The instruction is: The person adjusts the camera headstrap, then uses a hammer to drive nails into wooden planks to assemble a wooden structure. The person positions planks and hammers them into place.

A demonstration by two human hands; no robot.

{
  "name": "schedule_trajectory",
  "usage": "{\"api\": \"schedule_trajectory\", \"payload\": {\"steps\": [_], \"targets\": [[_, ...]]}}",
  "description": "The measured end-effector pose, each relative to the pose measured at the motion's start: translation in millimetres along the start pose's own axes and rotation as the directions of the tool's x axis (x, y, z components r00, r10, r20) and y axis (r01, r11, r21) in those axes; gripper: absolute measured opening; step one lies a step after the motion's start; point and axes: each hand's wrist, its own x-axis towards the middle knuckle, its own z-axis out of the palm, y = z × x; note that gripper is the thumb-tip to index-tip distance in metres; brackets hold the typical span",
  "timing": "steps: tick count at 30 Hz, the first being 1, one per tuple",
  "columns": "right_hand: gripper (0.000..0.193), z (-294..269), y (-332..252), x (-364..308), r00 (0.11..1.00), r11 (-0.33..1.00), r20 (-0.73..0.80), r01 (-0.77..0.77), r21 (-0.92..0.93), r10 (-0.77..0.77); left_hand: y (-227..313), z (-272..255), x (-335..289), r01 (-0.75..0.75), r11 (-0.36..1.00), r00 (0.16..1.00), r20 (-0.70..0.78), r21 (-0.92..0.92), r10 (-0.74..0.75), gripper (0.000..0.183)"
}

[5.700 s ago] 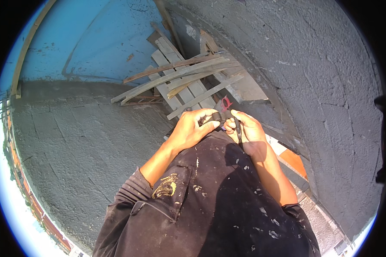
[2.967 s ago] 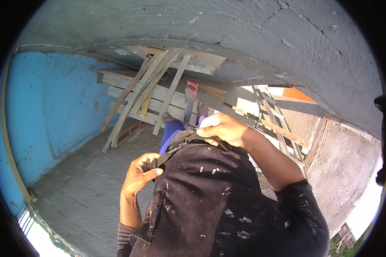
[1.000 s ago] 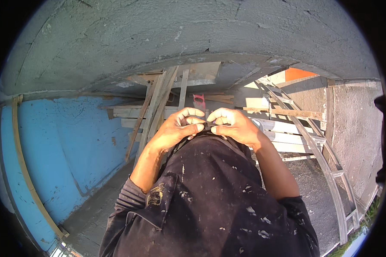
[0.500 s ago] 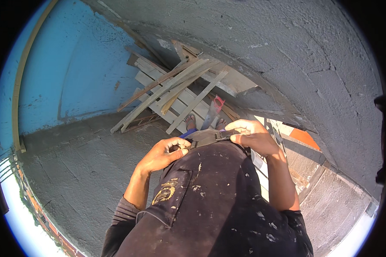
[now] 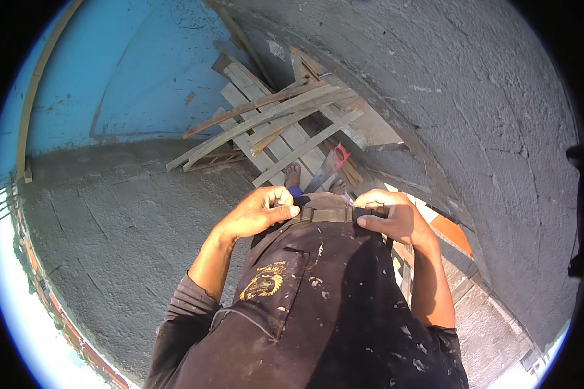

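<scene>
A dark webbing waist strap (image 5: 328, 214) runs across the front of my paint-spattered dark shirt (image 5: 305, 292). My left hand (image 5: 261, 212) is closed on the strap's left part, thumb toward the middle and fingers curled over its top edge. At the other side my right hand (image 5: 396, 219) pinches the strap beside a dark buckle (image 5: 359, 213), which its fingers partly cover. The strap lies nearly flat between the two hands. The fingertips of both hands are partly hidden.
Ahead, loose wooden planks (image 5: 272, 123) lie crisscrossed over pale boards under my feet (image 5: 292, 175). A handsaw with a red handle (image 5: 340, 154) is beside them. A blue wall (image 5: 143, 78) rises at left, and rough grey plastered walls (image 5: 474, 110) flank me.
My hands have shifted slightly apart at the waist, showing more of the strap between them. The strap now looks straighter and flatter. The view has tilted a little, moving the planks rightward.
</scene>
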Motion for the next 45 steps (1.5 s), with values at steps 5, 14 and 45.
{"api": "schedule_trajectory", "payload": {"steps": [5,14,45], "targets": [[0.043,7.1,0.7,16.4,0.991,0.985,0.082,0.112,-0.134,-0.102,-6.6,2.9,18.8,-0.028,0.887,0.986,-0.158,-0.461,-0.051,0.020],[0.057,23.0,8.5,32.8,0.976,0.978,0.083,0.205,-0.040,-0.201,-22.9,23.7,52.6,-0.165,0.743,0.957,-0.288,-0.649,-0.038,0.026],[0.037,49.4,24.7,-41.0,0.923,0.867,-0.379,0.135,0.479,0.066,23.2,23.7,19.8,-0.058,0.894,0.983,0.183,0.444,-0.028,0.042]]}}
